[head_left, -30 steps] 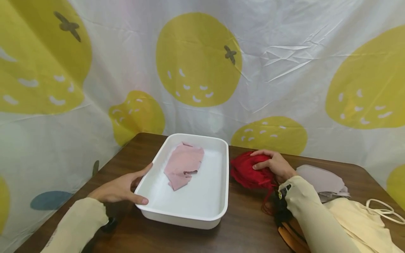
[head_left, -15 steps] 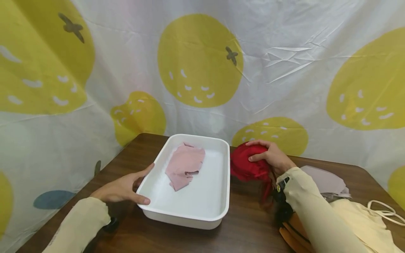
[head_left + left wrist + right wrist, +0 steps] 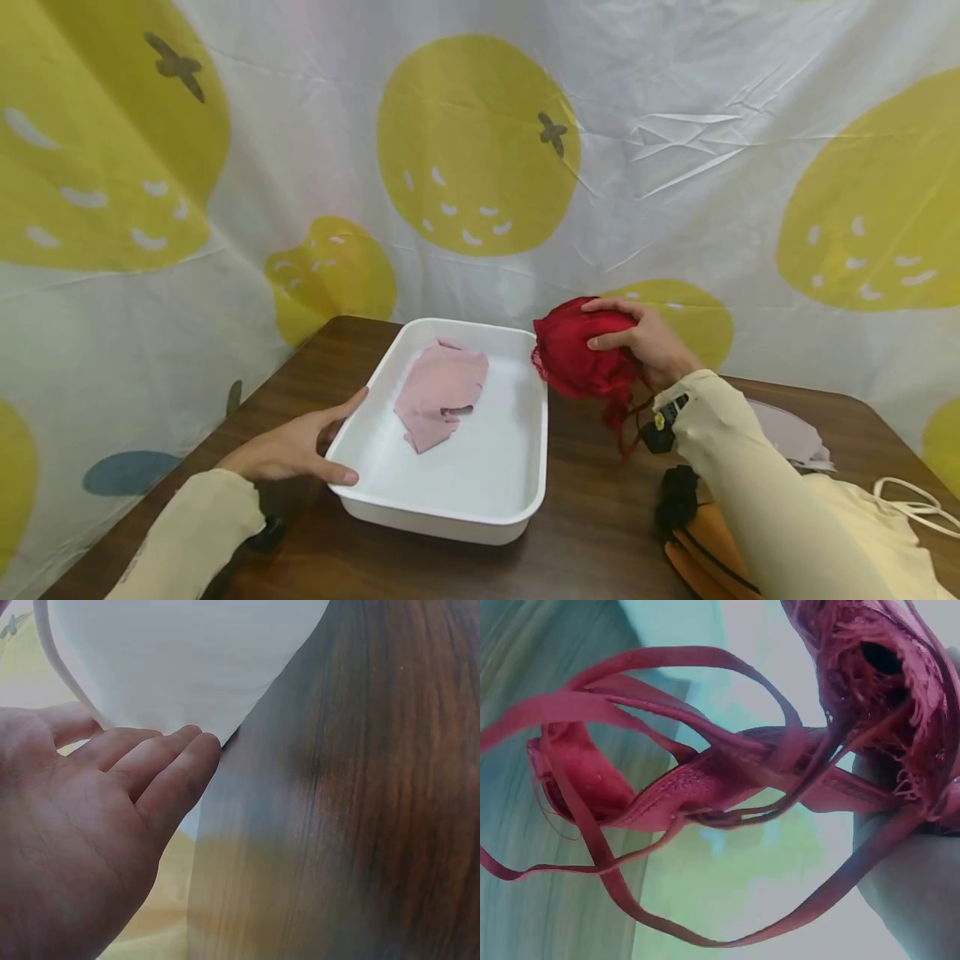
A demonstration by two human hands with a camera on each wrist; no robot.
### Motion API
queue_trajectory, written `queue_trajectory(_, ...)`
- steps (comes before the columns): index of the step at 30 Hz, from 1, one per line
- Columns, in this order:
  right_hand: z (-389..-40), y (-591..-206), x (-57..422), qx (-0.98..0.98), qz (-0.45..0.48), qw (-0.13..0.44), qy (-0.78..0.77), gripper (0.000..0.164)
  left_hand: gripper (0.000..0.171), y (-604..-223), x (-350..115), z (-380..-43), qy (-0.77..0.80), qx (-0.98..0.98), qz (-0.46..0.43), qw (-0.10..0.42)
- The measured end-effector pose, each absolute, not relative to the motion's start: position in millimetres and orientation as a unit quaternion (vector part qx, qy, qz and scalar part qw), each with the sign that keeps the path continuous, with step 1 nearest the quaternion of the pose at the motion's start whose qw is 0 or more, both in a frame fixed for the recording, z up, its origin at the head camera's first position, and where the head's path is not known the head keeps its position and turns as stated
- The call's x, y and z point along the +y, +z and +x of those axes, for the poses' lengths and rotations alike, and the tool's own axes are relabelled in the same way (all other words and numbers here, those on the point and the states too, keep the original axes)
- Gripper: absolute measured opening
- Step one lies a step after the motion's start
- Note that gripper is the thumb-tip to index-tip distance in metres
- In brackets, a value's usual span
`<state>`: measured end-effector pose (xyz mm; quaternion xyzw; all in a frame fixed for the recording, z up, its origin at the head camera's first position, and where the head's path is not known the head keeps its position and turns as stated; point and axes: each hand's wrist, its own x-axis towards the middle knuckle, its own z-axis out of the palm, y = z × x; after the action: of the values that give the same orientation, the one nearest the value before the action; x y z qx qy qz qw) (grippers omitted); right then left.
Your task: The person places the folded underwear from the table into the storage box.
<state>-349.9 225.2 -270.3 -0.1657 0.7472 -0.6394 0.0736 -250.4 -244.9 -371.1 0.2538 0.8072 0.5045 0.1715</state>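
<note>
My right hand (image 3: 641,342) holds a bunched red garment (image 3: 577,346) with lace edging, like a bra, raised above the table beside the tray's far right corner. Thumb and fingers press into its soft side. In the right wrist view, its thin red straps (image 3: 697,941) dangle in loops under the hand. My left hand (image 3: 292,446) grips the left side of a white tray (image 3: 480,510), thumb over the front left corner. The left wrist view shows its fingers (image 3: 176,776) against the outer wall. A crumpled pink cloth piece (image 3: 435,387) lies inside the tray.
A folded grey cloth (image 3: 787,433) lies at the right of the brown table (image 3: 600,508), partly behind my right arm. Nearer are a cream cloth (image 3: 862,517) with a white cord (image 3: 907,500) and an orange-and-black item (image 3: 712,546). A fruit-print curtain (image 3: 480,283) hangs behind.
My right hand has lifted the red garment off the table, bringing it up and its left edge over the tray's right rim. My left hand and the tray have stayed put.
</note>
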Motion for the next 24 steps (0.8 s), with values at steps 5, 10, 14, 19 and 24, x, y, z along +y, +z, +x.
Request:
queue_trajectory(5,-349,-259,210,0.745,-0.16,0.078,-0.642,0.043,0.122,-370,-246,-252,0.509,0.802,0.259,0.176)
queue_trajectory(10,-350,-255,188,0.725,-0.145,0.09,-0.667,0.044,0.122,-369,-247,-250,0.519,0.791,0.265,0.186)
queue_trajectory(14,-356,-254,167,0.706,-0.128,0.084,-0.691,0.047,0.123,-368,-246,-250,0.515,0.794,0.266,0.183)
queue_trajectory(19,-359,-253,142,0.695,-0.113,0.07,-0.706,0.048,0.122,-367,-245,-252,0.501,0.806,0.26,0.176)
queue_trajectory(24,-363,-257,115,0.68,-0.103,0.069,-0.723,0.046,0.122,-367,-246,-251,0.489,0.817,0.255,0.168)
